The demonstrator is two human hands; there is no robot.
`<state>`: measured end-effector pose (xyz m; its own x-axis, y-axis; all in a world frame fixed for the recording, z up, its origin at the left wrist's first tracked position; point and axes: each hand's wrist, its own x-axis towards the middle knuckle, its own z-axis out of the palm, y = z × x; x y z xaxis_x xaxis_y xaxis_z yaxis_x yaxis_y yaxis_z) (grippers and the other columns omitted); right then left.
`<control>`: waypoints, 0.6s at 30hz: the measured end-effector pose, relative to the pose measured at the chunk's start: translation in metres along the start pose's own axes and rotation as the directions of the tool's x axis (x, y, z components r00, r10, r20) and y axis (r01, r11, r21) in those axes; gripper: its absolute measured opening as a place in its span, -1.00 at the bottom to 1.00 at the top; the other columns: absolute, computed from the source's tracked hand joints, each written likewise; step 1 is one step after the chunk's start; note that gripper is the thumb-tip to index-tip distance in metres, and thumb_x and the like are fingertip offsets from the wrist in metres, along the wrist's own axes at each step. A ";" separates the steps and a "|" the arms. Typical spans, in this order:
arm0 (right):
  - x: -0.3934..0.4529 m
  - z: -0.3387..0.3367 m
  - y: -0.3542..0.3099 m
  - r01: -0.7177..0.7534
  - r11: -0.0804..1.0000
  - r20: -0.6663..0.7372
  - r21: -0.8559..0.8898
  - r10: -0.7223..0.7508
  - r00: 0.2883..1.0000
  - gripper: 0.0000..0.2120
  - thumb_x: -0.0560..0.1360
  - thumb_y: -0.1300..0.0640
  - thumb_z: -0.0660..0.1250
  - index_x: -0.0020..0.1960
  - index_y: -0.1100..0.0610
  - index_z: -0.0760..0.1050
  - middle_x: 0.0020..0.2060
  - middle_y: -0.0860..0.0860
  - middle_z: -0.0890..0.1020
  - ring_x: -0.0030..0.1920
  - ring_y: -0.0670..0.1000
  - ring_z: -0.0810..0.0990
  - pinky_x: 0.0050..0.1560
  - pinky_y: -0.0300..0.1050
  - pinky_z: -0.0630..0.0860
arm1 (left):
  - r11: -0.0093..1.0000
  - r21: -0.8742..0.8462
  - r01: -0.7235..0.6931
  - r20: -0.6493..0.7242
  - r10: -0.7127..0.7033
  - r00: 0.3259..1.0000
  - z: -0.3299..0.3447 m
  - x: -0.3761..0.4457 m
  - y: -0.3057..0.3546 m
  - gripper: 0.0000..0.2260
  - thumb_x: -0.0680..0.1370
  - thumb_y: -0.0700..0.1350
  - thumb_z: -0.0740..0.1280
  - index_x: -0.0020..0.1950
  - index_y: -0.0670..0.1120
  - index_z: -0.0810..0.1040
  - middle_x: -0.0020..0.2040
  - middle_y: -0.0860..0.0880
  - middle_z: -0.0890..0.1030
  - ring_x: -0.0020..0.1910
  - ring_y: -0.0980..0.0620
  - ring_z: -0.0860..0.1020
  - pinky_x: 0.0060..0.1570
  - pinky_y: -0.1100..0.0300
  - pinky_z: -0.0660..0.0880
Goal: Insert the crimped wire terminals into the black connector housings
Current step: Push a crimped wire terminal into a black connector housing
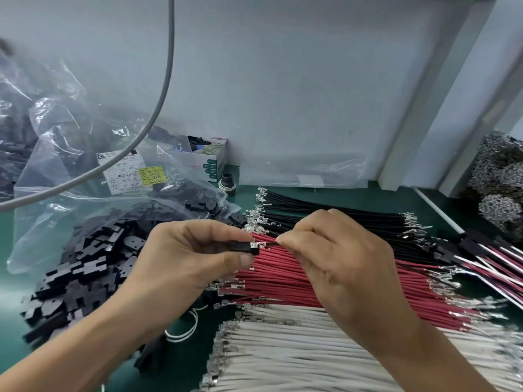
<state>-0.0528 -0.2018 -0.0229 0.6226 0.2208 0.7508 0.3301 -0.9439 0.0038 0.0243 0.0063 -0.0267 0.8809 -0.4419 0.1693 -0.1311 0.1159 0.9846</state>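
A black connector housing [242, 248] is pinched between the thumb and curled fingers of the left hand [195, 250], held above the bundle of red wires [325, 287] on the green bench mat [181, 360]. Just right of the housing, a black wire [272, 244] is pinched narrowly by the fingertips of the right hand [334, 256], its silver crimped terminal [257, 245] lying at the housing's open end; whether the terminal has entered a cavity cannot be told. Behind the red wires a bundle of black wires [339, 219] is laid out, and in front of them a bundle of white wires [297, 349]. Left of the red wires, loose housings [82, 267] are heaped beside a clear labelled bag [124, 176].

For the step to be done well, the terminal would probably need to be squared to the cavity and kept level, the wire gripped close behind the crimp so it does not buckle, and a straight push given until the latch seats. A light tug back would confirm it. A tilted entry risks a bent terminal.
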 end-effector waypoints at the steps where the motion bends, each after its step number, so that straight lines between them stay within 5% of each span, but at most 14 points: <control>1: 0.000 -0.001 0.001 -0.020 0.999 0.009 0.026 0.019 1.000 -0.88 0.52 0.27 0.49 0.02 0.13 0.70 -0.14 -0.04 0.64 -0.16 0.03 0.59 -0.35 -0.01 0.56 | 1.000 -0.014 0.006 0.007 -0.005 1.000 0.001 -0.001 0.001 -0.75 0.21 -0.26 0.58 -0.13 -0.11 0.78 -0.20 -0.16 0.75 -0.33 0.04 0.71 -0.31 0.33 0.60; 12: 0.001 -0.004 0.001 -0.192 0.921 0.155 0.339 0.146 0.977 -0.82 0.56 0.08 0.35 0.00 0.10 0.71 -0.16 -0.12 0.62 -0.12 -0.05 0.61 -0.17 -0.03 0.57 | 0.991 0.110 -0.082 -0.004 0.082 0.997 0.005 -0.004 0.001 -0.79 0.26 -0.27 0.58 -0.15 -0.09 0.78 -0.20 -0.12 0.75 -0.26 0.03 0.71 -0.23 0.32 0.61; 18: 0.000 0.003 -0.008 -0.211 0.921 0.173 0.326 0.162 0.972 -0.84 0.57 0.08 0.35 -0.01 0.09 0.70 -0.14 -0.13 0.62 -0.10 -0.09 0.60 -0.11 -0.06 0.56 | 0.960 0.238 -0.146 -0.002 0.151 0.989 0.008 -0.005 -0.004 -0.80 0.27 -0.22 0.60 -0.15 -0.01 0.78 -0.23 -0.07 0.75 -0.31 0.08 0.68 -0.28 0.35 0.57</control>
<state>-0.0529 -0.1930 -0.0250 0.7812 0.1045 0.6155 0.4038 -0.8365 -0.3704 0.0163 0.0011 -0.0309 0.8521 -0.4173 0.3159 -0.3626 -0.0354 0.9313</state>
